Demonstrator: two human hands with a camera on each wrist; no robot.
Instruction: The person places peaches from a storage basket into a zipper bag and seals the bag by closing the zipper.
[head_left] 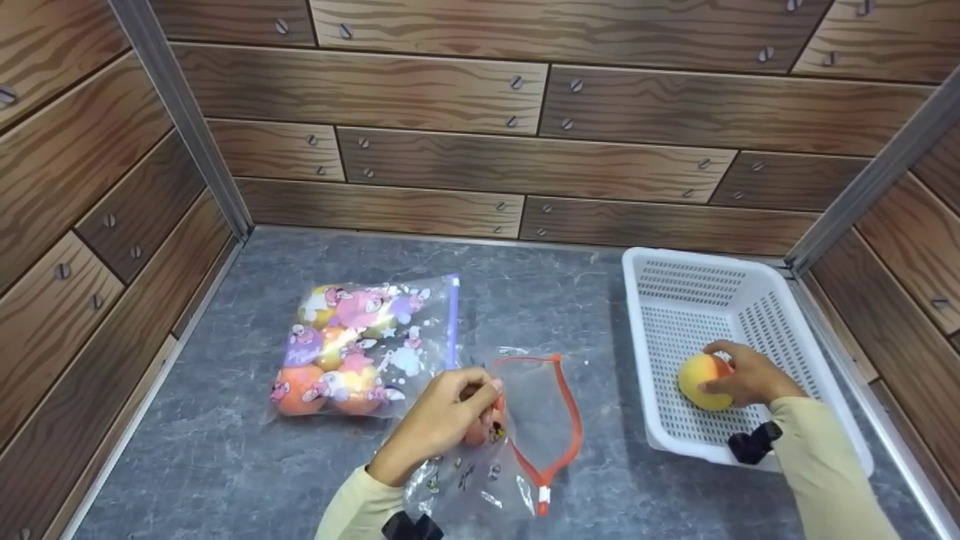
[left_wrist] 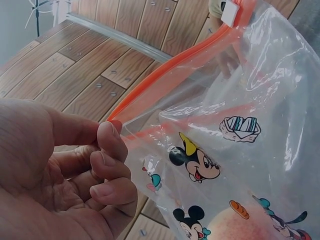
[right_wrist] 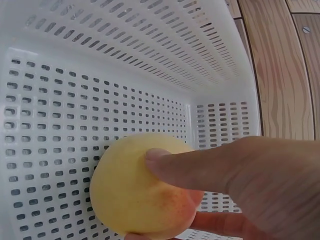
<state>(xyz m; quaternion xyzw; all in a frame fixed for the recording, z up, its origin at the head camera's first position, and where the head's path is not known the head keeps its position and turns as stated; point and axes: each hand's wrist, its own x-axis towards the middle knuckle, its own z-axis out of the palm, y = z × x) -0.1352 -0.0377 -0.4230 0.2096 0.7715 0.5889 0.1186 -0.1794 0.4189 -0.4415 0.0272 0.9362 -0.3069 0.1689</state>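
My right hand (head_left: 746, 375) holds a yellow-orange peach (head_left: 701, 381) low inside the white perforated basket (head_left: 675, 285); the right wrist view shows my thumb and fingers curled round the peach (right_wrist: 140, 192) near the basket floor (right_wrist: 55, 140). My left hand (head_left: 442, 420) pinches the edge of a clear cartoon-print zip bag with an orange zipper (head_left: 559, 420), its mouth open. In the left wrist view my fingers (left_wrist: 107, 160) pinch the bag (left_wrist: 235, 150) just under the orange zipper strip (left_wrist: 175, 65), and one peach (left_wrist: 235, 225) lies inside it.
A second, closed zip bag (head_left: 360, 349) with a purple zipper holds several peaches at the left of the grey tabletop (head_left: 225, 465). Wood-pattern walls (head_left: 480, 127) enclose the table on three sides. The basket sits against the right wall.
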